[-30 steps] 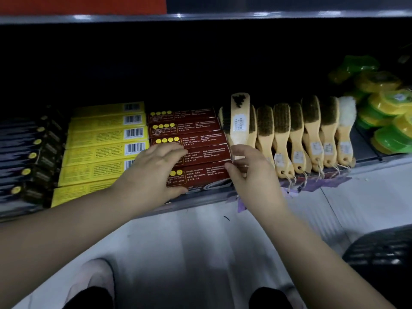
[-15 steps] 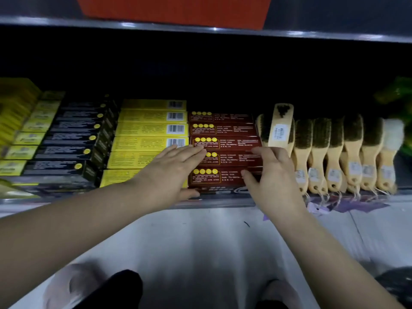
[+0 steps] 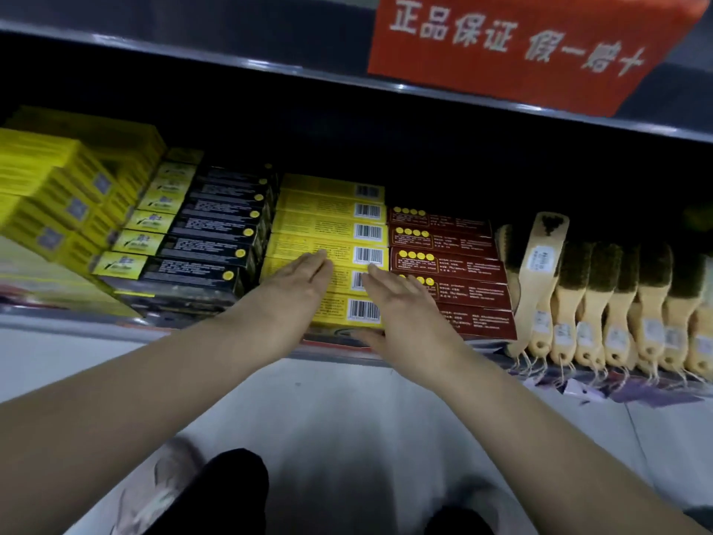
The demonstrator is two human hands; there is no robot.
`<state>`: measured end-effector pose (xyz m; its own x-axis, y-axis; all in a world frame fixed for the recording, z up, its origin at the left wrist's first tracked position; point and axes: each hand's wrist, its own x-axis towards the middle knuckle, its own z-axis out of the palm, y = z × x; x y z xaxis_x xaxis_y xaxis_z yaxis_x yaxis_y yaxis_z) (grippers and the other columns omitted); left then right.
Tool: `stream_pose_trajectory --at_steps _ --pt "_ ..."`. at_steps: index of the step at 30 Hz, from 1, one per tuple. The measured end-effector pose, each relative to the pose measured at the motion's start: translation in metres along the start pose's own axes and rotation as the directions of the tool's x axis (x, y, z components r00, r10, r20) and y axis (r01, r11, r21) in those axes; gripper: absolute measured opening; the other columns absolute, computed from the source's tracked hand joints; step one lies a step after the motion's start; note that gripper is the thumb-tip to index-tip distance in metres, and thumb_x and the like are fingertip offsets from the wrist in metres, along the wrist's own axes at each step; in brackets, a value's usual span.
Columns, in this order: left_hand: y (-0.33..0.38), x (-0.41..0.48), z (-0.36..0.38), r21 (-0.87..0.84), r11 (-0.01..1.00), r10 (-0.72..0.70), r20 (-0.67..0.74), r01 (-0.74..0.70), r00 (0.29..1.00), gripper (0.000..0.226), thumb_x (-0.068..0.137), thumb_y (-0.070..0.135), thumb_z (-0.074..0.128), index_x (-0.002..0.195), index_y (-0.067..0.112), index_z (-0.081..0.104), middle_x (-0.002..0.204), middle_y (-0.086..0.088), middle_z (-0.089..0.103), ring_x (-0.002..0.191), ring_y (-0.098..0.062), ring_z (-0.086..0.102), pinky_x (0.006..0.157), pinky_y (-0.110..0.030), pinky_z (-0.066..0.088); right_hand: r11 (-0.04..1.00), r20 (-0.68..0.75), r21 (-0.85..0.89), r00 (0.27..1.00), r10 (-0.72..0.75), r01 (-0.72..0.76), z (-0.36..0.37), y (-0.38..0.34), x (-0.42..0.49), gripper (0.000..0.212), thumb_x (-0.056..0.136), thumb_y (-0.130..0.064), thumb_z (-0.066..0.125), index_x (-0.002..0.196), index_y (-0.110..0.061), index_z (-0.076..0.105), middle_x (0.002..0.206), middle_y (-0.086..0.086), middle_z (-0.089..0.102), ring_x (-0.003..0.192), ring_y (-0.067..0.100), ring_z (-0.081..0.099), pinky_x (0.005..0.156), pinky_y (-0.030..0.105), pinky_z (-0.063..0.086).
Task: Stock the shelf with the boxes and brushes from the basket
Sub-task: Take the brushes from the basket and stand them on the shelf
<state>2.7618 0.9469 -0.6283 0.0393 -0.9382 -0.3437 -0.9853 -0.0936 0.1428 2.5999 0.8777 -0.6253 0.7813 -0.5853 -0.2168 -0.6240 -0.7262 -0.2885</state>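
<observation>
A row of yellow boxes with barcodes [image 3: 332,222] lies on the low shelf, with dark red boxes [image 3: 447,264] to its right and black boxes [image 3: 216,233] to its left. My left hand [image 3: 297,279] lies flat on the yellow boxes, fingers straight. My right hand [image 3: 401,307] rests open where the yellow and red rows meet, thumb near the shelf's front edge. Several wooden-handled brushes [image 3: 602,303] lean in a row at the right; one brush [image 3: 540,264] stands flat side out. The basket is out of view.
The shelf's metal front rail [image 3: 69,322] runs across the view above a pale floor. More yellow boxes [image 3: 58,187] stack at the far left. A red sign with white characters [image 3: 517,48] hangs from the shelf above. My shoes and dark trousers show at the bottom.
Both hands have shifted left, from the dark red boxes to the yellow barcode boxes. The view has swung left and up, bringing in the red sign and the far-left stacks.
</observation>
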Motion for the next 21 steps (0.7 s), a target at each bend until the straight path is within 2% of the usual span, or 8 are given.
stream_pose_trajectory --at_steps 2,4,7,9,11,15,18,21 --pt "0.000 0.001 0.002 0.027 1.000 0.012 -0.017 -0.011 1.000 0.089 0.084 -0.010 0.050 0.150 0.009 -0.008 0.159 -0.010 -0.012 0.147 -0.022 -0.003 0.115 -0.024 0.004 0.995 -0.012 -0.086 0.999 -0.042 0.040 0.002 0.000 -0.001 0.067 0.094 -0.043 0.047 0.149 -0.017 0.019 0.158 -0.001 0.012 0.144 0.012 0.013 0.116 0.030 -0.003" --pt "-0.002 0.002 0.004 0.037 0.999 0.027 -0.035 -0.026 0.999 0.087 0.086 -0.007 0.049 0.150 0.009 -0.007 0.159 -0.010 -0.009 0.147 -0.023 -0.002 0.116 -0.026 0.007 0.997 -0.035 -0.059 0.998 -0.051 0.049 -0.005 0.002 0.004 0.063 0.091 -0.048 0.049 0.144 -0.018 0.033 0.153 -0.002 0.028 0.139 0.012 0.026 0.117 0.033 0.002" --pt "-0.007 0.002 0.007 0.053 0.998 0.049 -0.068 -0.046 0.996 0.084 0.091 0.005 0.054 0.150 0.011 -0.005 0.159 -0.009 -0.005 0.147 -0.023 0.001 0.117 -0.029 0.009 0.993 -0.107 0.114 0.994 -0.023 0.035 -0.027 0.006 0.031 0.051 0.088 -0.048 0.054 0.129 -0.017 0.052 0.134 0.000 0.050 0.123 0.016 0.045 0.111 0.039 0.028" --pt "-0.009 0.003 0.009 0.072 0.996 0.052 -0.072 -0.046 0.996 0.086 0.090 0.008 0.057 0.150 0.011 -0.006 0.159 -0.009 -0.005 0.146 -0.022 0.001 0.117 -0.029 0.008 0.993 -0.129 0.115 0.991 -0.021 0.036 -0.037 0.010 0.061 0.050 0.089 -0.043 0.056 0.132 -0.018 0.049 0.139 0.004 0.044 0.127 0.022 0.042 0.107 0.041 0.033" --pt "-0.009 0.004 0.009 0.110 0.993 0.051 -0.064 -0.044 0.997 0.089 0.089 0.011 0.058 0.150 0.010 -0.006 0.159 -0.009 -0.005 0.146 -0.023 0.002 0.117 -0.029 0.009 0.998 -0.091 0.066 0.996 -0.006 0.012 -0.042 0.013 0.094 0.059 0.089 -0.043 0.055 0.141 -0.023 0.037 0.151 0.004 0.028 0.136 0.027 0.031 0.110 0.041 0.030" --pt "-0.009 0.003 0.010 0.161 0.985 0.066 -0.068 -0.054 0.996 0.090 0.089 0.013 0.059 0.149 0.009 -0.007 0.159 -0.009 -0.006 0.146 -0.023 0.001 0.117 -0.029 0.009 0.999 0.025 0.014 0.999 0.034 -0.034 -0.034 0.014 0.145 0.071 0.089 -0.055 0.047 0.148 -0.038 0.010 0.159 -0.005 0.001 0.145 0.030 0.006 0.116 0.047 0.013" --pt "-0.006 0.002 0.007 0.178 0.982 0.068 -0.039 -0.060 0.997 0.086 0.091 0.011 0.055 0.149 0.006 -0.008 0.158 -0.013 -0.007 0.146 -0.025 -0.001 0.119 -0.035 0.013 0.997 0.064 -0.075 0.997 0.037 -0.032 -0.020 0.013 0.153 0.064 0.092 -0.059 0.034 0.148 -0.039 0.011 0.159 -0.004 0.007 0.144 0.033 0.004 0.115 0.048 0.011" --pt "-0.004 0.002 0.005 0.184 0.981 0.062 -0.008 -0.060 0.998 0.081 0.092 0.007 0.049 0.148 0.003 -0.010 0.157 -0.016 -0.010 0.146 -0.028 -0.004 0.118 -0.038 0.014 0.996 0.032 -0.094 0.999 0.005 -0.002 -0.015 0.016 0.149 0.059 0.093 -0.060 0.031 0.147 -0.040 0.016 0.158 -0.004 0.011 0.143 0.034 0.008 0.113 0.048 0.016"
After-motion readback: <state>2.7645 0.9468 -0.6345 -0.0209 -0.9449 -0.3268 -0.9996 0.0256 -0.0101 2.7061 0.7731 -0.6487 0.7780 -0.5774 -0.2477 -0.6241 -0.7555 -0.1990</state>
